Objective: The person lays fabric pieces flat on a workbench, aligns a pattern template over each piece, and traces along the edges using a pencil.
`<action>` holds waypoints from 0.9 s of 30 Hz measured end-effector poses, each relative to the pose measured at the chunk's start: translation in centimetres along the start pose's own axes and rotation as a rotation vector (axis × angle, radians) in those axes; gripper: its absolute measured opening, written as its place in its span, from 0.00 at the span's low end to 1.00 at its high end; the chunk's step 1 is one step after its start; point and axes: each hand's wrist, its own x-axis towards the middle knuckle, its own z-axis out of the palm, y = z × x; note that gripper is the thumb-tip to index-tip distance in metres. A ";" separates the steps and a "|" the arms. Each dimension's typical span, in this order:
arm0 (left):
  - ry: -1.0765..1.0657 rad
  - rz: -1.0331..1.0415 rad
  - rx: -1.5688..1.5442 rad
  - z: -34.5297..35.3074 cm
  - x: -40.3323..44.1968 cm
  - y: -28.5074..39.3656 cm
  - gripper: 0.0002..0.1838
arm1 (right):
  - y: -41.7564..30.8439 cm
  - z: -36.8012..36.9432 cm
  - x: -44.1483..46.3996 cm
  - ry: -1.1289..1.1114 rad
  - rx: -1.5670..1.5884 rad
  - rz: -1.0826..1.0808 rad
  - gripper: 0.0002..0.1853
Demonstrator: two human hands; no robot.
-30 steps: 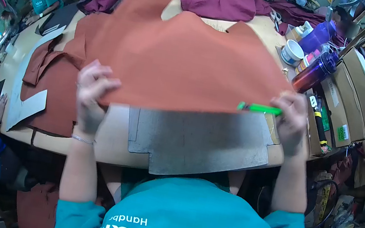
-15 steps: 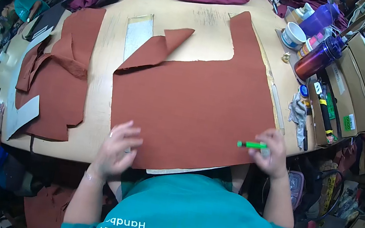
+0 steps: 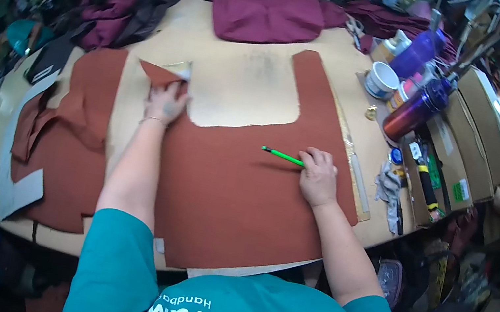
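Observation:
A large rust-brown sheet [image 3: 243,195] with a U-shaped cutout at its far side lies on the table in front of me. My left hand [image 3: 167,103] is on its far left arm, just below a folded-over tip; whether the fingers grip the material cannot be made out. My right hand [image 3: 318,173] rests on the right part of the sheet and holds a green pen [image 3: 282,156], which points left. Beneath the sheet, a pale edge [image 3: 253,270] shows along the near side.
More brown pieces [image 3: 68,184] and a pale template [image 3: 21,199] lie left. Across the table a person handles a maroon bag [image 3: 267,19]. A white tub [image 3: 381,80], a purple bottle [image 3: 416,108], a grey rag [image 3: 390,186] and cardboard boxes [image 3: 476,142] stand or lie right.
The raised brown sheet has come down flat onto the table. My left hand has moved forward to its far left arm, unfolding much of it. My right hand has moved forward and left with the pen.

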 end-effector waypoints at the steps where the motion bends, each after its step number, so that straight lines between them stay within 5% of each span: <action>1: 0.056 -0.003 -0.032 2.7 3.0 -2.4 0.34 | 0.0 0.0 0.2 0.001 0.009 0.002 0.13; 5: 0.222 -0.035 -0.102 0.8 0.8 -0.8 0.30 | 0.0 -0.1 0.0 -0.023 0.016 0.019 0.13; 8: 0.487 0.154 -0.271 0.7 -2.9 -2.0 0.26 | 0.0 0.1 0.1 -0.022 0.029 0.031 0.12; 10: 0.478 0.248 -0.297 -0.5 -10.7 -2.3 0.24 | 0.3 0.0 -0.3 -0.004 0.013 0.038 0.13; 16: 0.125 0.135 -0.417 -3.6 -35.2 -4.9 0.37 | 3.9 -1.5 -1.5 0.241 -0.168 0.042 0.11; 18: 0.043 0.123 -0.342 -3.6 -38.8 -5.0 0.40 | 8.4 -3.6 -3.7 0.092 -0.277 0.230 0.12; 20: -0.014 0.154 -0.159 -2.7 -38.9 -4.2 0.39 | 10.9 -4.7 -6.1 -0.023 -0.264 0.473 0.13; 22: -0.041 0.206 -0.027 -2.7 -37.2 -3.2 0.38 | 9.2 -4.8 -7.1 -0.035 -0.315 0.418 0.13; 27: -0.114 0.390 -0.302 -5.8 -33.1 -7.1 0.29 | 5.3 -6.1 -8.5 -0.049 -0.237 0.472 0.12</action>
